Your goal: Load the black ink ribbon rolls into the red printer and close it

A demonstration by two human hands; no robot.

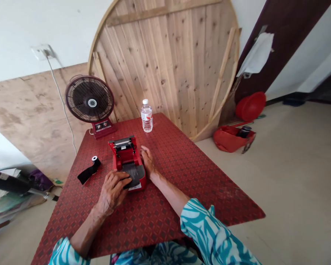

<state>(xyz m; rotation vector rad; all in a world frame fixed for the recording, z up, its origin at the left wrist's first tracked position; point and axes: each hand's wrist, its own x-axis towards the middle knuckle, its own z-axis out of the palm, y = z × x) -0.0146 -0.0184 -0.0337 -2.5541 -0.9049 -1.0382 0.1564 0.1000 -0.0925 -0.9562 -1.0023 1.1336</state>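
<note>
Left hand (113, 188) touches glossy dark strip (131, 170) — pinch unclear — right hand (148, 161) spread beside boxy device (142, 182).

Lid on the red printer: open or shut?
Open. The lid stands raised at the far end of the red printer, leaving the red interior exposed.

A dark red fan (92, 103) stands at the far left corner of the bench (187, 165). Near the far edge, towards the far right corner, a clear bottle (147, 117) with a white cap stands upright. Behind that edge rises a large round wooden board (168, 66). A pale cord (61, 98) hangs from a wall socket (41, 52). Past the right edge, an orange-red bag (226, 140) and a red basin (251, 106) sit near a dark door (295, 22), where a white cloth (256, 55) hangs.
</note>
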